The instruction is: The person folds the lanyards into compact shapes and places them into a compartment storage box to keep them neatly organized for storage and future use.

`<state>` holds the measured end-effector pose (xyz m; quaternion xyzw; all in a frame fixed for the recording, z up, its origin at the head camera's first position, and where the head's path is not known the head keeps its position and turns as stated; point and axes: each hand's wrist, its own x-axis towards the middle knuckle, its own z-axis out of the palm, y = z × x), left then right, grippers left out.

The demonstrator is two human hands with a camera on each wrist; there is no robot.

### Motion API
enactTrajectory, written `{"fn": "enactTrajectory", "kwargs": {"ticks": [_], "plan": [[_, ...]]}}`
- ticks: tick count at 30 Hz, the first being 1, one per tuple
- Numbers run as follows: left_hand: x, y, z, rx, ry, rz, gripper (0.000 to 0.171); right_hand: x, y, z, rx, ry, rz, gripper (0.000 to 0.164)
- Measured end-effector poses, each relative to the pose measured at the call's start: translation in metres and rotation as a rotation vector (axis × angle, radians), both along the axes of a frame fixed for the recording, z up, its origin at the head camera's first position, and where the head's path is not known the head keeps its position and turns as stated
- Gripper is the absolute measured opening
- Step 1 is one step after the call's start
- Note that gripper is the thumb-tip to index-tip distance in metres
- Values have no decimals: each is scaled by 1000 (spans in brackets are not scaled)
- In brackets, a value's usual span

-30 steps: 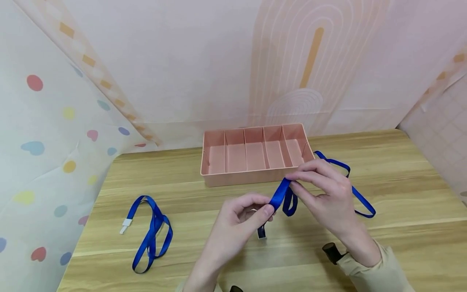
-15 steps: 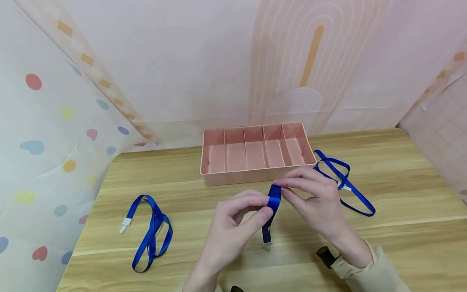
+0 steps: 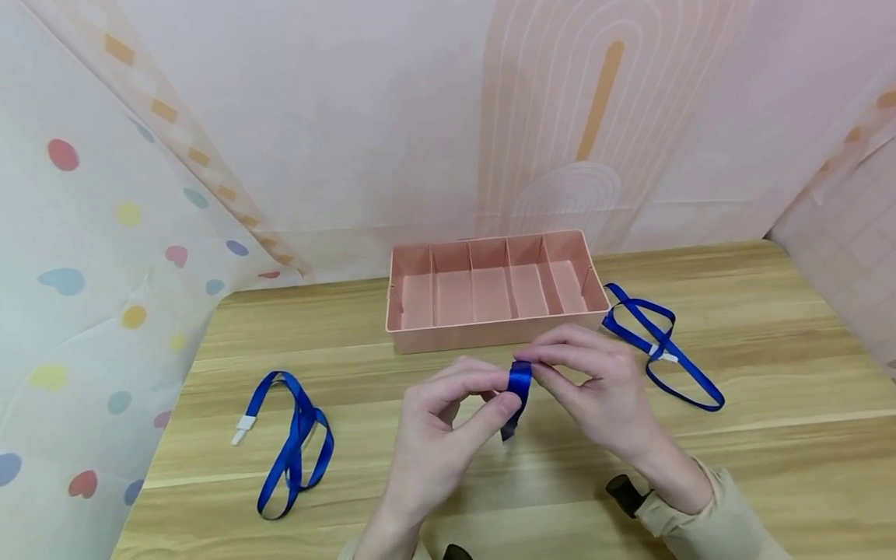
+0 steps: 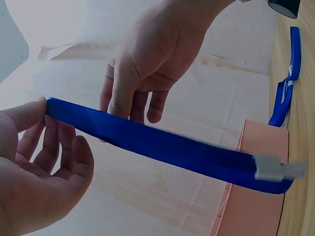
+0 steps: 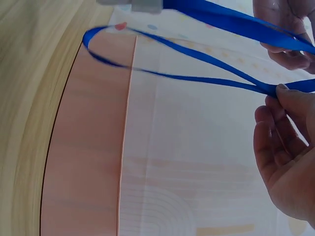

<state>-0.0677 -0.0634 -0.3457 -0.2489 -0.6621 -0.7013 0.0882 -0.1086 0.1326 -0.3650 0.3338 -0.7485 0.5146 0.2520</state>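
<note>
Right hand (image 3: 603,379) shifted leftward; held lanyard (image 3: 519,379) seemingly off box edge (image 3: 455,324).

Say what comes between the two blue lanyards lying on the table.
In the head view, the left hand and right hand come between, pinching a third lanyard; the pink tray stands farther back.

My left hand (image 3: 437,432) and right hand (image 3: 602,385) hover close together before me, thumb and forefinger of each drawn into a pinch, the other fingers loosely bent, my forearms (image 3: 675,467) slanting inward from below.
</note>
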Motion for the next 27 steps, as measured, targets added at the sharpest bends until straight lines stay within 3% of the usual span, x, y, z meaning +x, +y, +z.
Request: {"fn": "enactTrajectory", "kwargs": {"ticks": [5,13,19,27], "plan": [[-2,2,-1,30,46,-13,9,3,1,1,-14,-3,32,11],[-3,-1,-3,34,51,82,7,4,-6,-2,-25,-41,114,16],[-4,-2,-4,54,35,132,9,5,-9,-3,-10,-64,138,24],[-5,-2,-5,168,-27,106,14,8,-12,-3,32,-140,147,23]]}}
